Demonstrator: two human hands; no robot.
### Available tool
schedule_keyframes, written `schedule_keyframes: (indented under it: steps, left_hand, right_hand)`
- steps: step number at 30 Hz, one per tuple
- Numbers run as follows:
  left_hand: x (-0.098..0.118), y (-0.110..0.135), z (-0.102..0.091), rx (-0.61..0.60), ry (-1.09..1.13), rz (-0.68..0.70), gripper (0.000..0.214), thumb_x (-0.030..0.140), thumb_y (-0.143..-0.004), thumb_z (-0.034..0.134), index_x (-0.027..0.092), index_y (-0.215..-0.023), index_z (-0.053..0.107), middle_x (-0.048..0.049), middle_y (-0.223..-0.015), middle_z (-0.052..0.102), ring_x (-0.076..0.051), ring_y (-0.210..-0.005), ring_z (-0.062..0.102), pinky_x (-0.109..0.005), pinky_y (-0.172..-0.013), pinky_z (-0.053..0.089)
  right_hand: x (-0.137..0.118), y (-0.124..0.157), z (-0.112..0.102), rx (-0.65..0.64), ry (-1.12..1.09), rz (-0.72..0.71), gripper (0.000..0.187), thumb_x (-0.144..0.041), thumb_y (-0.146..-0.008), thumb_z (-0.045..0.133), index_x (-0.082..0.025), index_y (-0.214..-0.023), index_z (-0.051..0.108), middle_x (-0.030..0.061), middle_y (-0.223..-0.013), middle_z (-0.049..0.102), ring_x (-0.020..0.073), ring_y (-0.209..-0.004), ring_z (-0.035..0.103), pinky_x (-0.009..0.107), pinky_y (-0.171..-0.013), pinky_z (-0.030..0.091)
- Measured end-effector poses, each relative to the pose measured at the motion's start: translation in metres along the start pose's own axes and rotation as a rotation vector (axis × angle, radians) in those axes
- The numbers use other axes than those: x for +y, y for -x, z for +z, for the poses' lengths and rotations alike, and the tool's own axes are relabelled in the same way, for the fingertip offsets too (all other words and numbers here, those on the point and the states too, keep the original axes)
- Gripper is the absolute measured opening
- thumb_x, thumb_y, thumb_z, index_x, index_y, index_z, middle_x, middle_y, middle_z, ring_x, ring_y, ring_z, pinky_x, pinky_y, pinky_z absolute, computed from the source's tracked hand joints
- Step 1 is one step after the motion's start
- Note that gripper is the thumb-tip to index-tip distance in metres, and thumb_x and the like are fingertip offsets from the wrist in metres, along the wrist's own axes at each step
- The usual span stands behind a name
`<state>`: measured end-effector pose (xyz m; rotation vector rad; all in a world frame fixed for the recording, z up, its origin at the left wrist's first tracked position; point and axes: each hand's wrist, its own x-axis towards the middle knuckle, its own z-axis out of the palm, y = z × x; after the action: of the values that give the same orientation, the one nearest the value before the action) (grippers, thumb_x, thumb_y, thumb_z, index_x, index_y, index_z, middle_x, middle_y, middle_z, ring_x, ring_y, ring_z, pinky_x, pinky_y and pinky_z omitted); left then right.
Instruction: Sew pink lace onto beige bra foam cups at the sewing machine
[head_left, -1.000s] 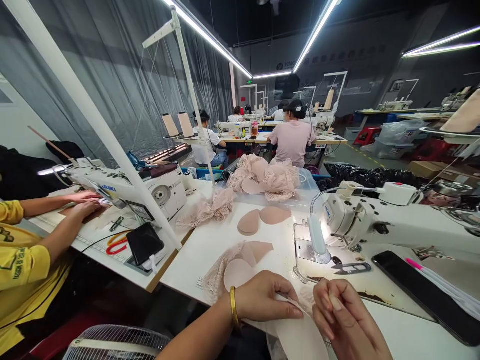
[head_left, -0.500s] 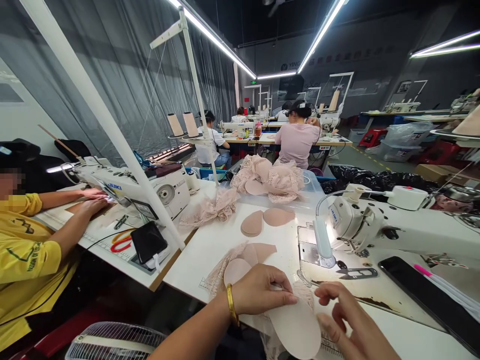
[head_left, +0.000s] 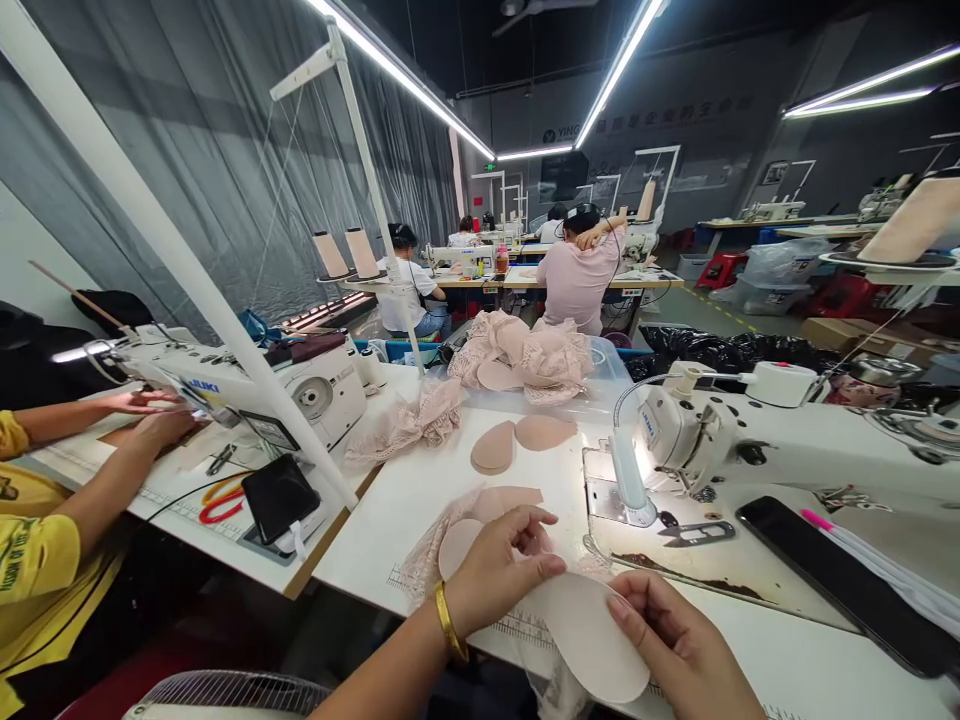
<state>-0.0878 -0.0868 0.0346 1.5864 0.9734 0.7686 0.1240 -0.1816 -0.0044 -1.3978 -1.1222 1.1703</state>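
- The right hand (head_left: 664,635) grips the smooth, pale beige, oval fabric cup (head_left: 596,640) by its right edge, thumb on top.
- The left hand (head_left: 499,565), fingers loosely curled, has its thumb at the cup's upper edge; whether it pinches cannot be told.
- The cup is between both hands, above the near edge of the white tabletop (head_left: 367,540).
- Sheer pale pink lace (head_left: 561,688) hangs below the cup.

Above us, strip lights (head_left: 405,81) glare white against a dark ceiling (head_left: 450,35), while a small gooseneck lamp (head_left: 629,475) throws a bright patch on the sewing machine (head_left: 787,430) beside it. We find deep shadow under the table (head_left: 416,475), soft, dim wall lettering (head_left: 667,114), and wide-lens stretching toward the edges.
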Motion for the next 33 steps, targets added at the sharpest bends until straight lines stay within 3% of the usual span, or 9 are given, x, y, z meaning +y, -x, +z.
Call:
schedule_keyframes:
  steps: [3,6,12,15,17,21,27,31,33]
  left_hand:
    - [0.004,0.001,0.002,-0.139,-0.042,-0.041,0.072,0.041,-0.071,0.089,0.021,-0.136,0.064,-0.0036,-0.099,0.069,-0.020,-0.088,0.062,-0.030,-0.081,0.049]
    - [0.008,0.002,0.004,-0.173,-0.095,-0.068,0.061,0.030,-0.076,0.081,0.021,-0.134,0.065,0.0008,-0.085,0.066,-0.018,-0.081,0.061,-0.028,-0.076,0.048]
    - [0.019,0.004,0.006,-0.211,-0.164,-0.113,0.060,0.025,-0.072,0.077,0.020,-0.131,0.065,0.0014,-0.084,0.065,-0.020,-0.084,0.063,-0.030,-0.078,0.047]
    - [0.022,0.003,0.005,-0.250,-0.249,-0.103,0.056,0.024,-0.072,0.075,0.021,-0.127,0.066,0.0026,-0.083,0.063,-0.020,-0.083,0.062,-0.029,-0.076,0.045]
    - [0.021,0.001,0.003,-0.277,-0.290,-0.092,0.053,0.025,-0.072,0.075,0.022,-0.124,0.067,0.0037,-0.081,0.062,-0.018,-0.080,0.060,-0.027,-0.073,0.044]
    - [0.016,-0.004,0.000,-0.319,-0.321,-0.083,0.050,0.027,-0.071,0.077,0.023,-0.120,0.067,0.0046,-0.083,0.062,-0.016,-0.075,0.057,-0.026,-0.070,0.044]
    - [0.012,-0.010,-0.003,-0.395,-0.344,-0.071,0.050,0.032,-0.066,0.082,0.024,-0.114,0.069,0.0041,-0.085,0.060,-0.016,-0.078,0.057,-0.024,-0.071,0.043]
    - [0.016,-0.014,-0.003,-0.450,-0.365,-0.068,0.048,0.030,-0.066,0.083,0.025,-0.111,0.069,0.0042,-0.088,0.063,-0.016,-0.082,0.059,-0.024,-0.072,0.044]
    - [0.017,-0.014,-0.005,-0.500,-0.371,-0.076,0.050,0.030,-0.066,0.085,0.026,-0.113,0.069,0.0052,-0.086,0.064,-0.016,-0.079,0.059,-0.024,-0.070,0.044]
  right_hand:
    - [-0.001,0.000,0.006,0.016,-0.056,-0.002,0.048,-0.072,-0.090,0.065,-0.025,-0.098,0.070,0.0007,-0.086,0.070,0.0190,-0.076,0.063,0.028,-0.066,0.052]
    - [-0.002,-0.001,0.006,0.041,0.079,-0.117,0.043,-0.069,-0.095,0.061,-0.027,-0.103,0.070,0.0005,-0.087,0.071,0.0188,-0.074,0.064,0.028,-0.065,0.052]
    - [-0.001,-0.013,-0.002,0.019,0.751,-0.729,0.016,-0.026,-0.107,0.048,-0.026,-0.101,0.063,0.0035,-0.091,0.065,0.0201,-0.080,0.062,0.032,-0.070,0.051]
    - [0.005,-0.022,-0.002,0.055,1.082,-1.007,0.028,-0.002,-0.097,0.044,-0.024,-0.091,0.060,0.0037,-0.081,0.061,0.0228,-0.073,0.057,0.035,-0.066,0.045]
    - [0.007,-0.027,-0.001,0.074,1.146,-1.058,0.034,0.005,-0.091,0.041,-0.024,-0.085,0.058,0.0033,-0.076,0.059,0.0234,-0.068,0.054,0.035,-0.063,0.041]
    - [0.002,-0.029,-0.006,0.059,1.094,-0.932,0.027,-0.002,-0.097,0.043,-0.024,-0.088,0.057,0.0001,-0.075,0.058,0.0200,-0.067,0.057,0.032,-0.061,0.042]
    - [-0.016,-0.021,-0.005,-0.147,0.434,-0.230,0.030,-0.041,-0.107,0.043,-0.027,-0.082,0.055,-0.0023,-0.078,0.055,0.0172,-0.070,0.052,0.026,-0.061,0.043]
    - [-0.026,-0.011,0.006,-0.253,0.191,-0.248,0.039,-0.054,-0.107,0.042,-0.026,-0.085,0.057,0.0010,-0.093,0.059,0.0191,-0.088,0.057,0.028,-0.076,0.046]
    - [-0.026,-0.010,0.001,-0.366,0.173,-0.215,0.040,-0.054,-0.108,0.038,-0.026,-0.089,0.059,0.0008,-0.091,0.061,0.0181,-0.081,0.057,0.028,-0.073,0.046]
